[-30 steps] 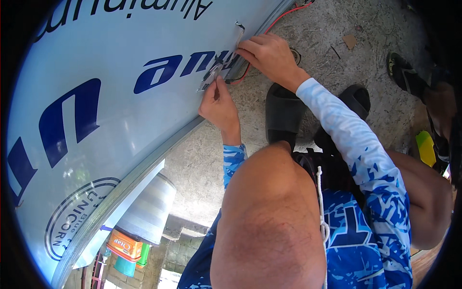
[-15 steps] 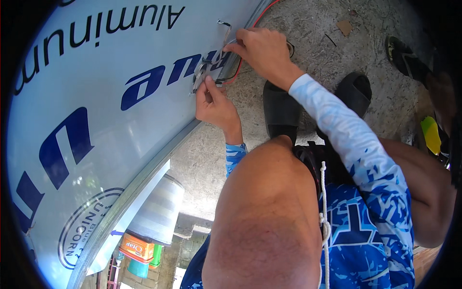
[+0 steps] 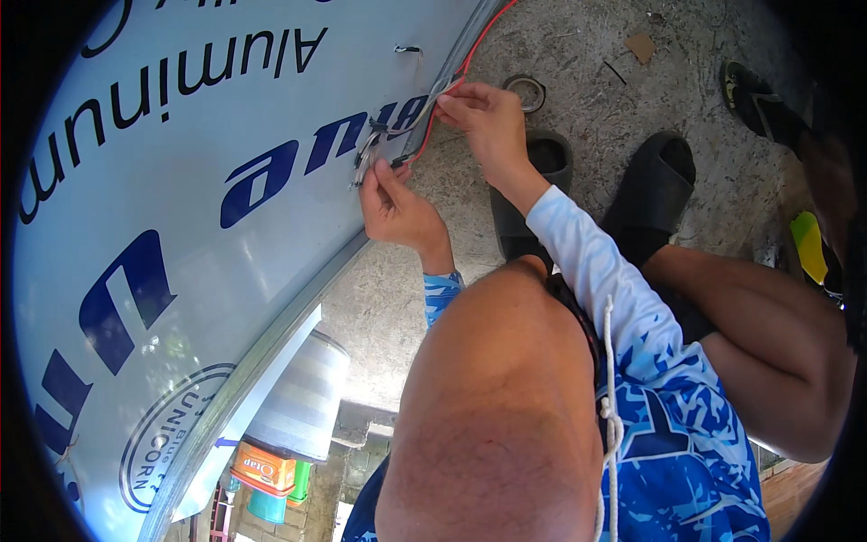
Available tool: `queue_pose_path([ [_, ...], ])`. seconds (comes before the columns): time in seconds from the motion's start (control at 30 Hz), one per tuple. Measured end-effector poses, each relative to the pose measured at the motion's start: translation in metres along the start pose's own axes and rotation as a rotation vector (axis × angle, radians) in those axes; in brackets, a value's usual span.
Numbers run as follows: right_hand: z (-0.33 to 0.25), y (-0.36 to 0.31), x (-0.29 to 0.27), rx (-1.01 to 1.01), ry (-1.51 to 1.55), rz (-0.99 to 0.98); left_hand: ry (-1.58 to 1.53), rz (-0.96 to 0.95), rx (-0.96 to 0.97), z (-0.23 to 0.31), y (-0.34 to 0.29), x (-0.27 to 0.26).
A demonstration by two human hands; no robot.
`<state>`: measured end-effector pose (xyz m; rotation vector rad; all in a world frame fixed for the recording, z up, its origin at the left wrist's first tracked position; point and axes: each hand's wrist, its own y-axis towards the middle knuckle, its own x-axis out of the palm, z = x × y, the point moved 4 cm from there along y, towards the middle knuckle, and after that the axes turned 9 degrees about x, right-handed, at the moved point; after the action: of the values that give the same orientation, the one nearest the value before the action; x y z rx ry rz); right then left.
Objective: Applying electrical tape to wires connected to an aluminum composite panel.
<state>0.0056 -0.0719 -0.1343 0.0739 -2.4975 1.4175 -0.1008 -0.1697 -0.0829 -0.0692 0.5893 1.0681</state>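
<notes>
A large white panel (image 3: pixel 271 244) with dark blue and black lettering slants across the left side. Over its right part lies a small bundle of thin wires (image 3: pixel 366 154) with dark ends. My left hand (image 3: pixel 402 212) pinches the lower end of this bundle between thumb and fingers. Farther up, my right hand (image 3: pixel 488 126) has its thumb and fingertips closed on a pale wire (image 3: pixel 420 117) running from the bundle. A red wire (image 3: pixel 479 50) passes along the panel's edge, close to my right fingertips. Another short wire (image 3: pixel 408 50) with a dark tip sticks out of the panel above.
A roll of tape (image 3: pixel 539 92) lies on the concrete floor (image 3: pixel 587 126) near my dark sandals (image 3: pixel 643 190). Another person's foot in a flip-flop (image 3: pixel 754 104) is at the right. Below the panel's edge stand a grey bucket (image 3: pixel 298 397) and an orange box (image 3: pixel 264 468).
My right hand has moved down and slightly right, drawing the pale wire away toward the panel's edge. My left hand stays at the bundle. The tape roll is now in fuller view.
</notes>
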Motion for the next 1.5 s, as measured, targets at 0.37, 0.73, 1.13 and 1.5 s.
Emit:
queue_pose_path([
  [0.37,0.0,0.015,0.012,-0.21,-0.091,0.028,0.126,0.009,0.038,-0.008,-0.011,-0.007],
  [0.73,-0.005,0.013,-0.002,-0.354,-0.534,0.218,0.062,-0.125,-0.375,-0.034,-0.023,0.021],
  [1.13,-0.029,0.013,-0.007,-0.629,-0.881,0.331,0.094,-0.101,-0.428,-0.022,-0.012,0.028],
  [1.5,-0.074,0.018,0.007,-1.497,-1.236,0.049,0.261,-0.1,-0.002,-0.035,-0.009,0.017],
])
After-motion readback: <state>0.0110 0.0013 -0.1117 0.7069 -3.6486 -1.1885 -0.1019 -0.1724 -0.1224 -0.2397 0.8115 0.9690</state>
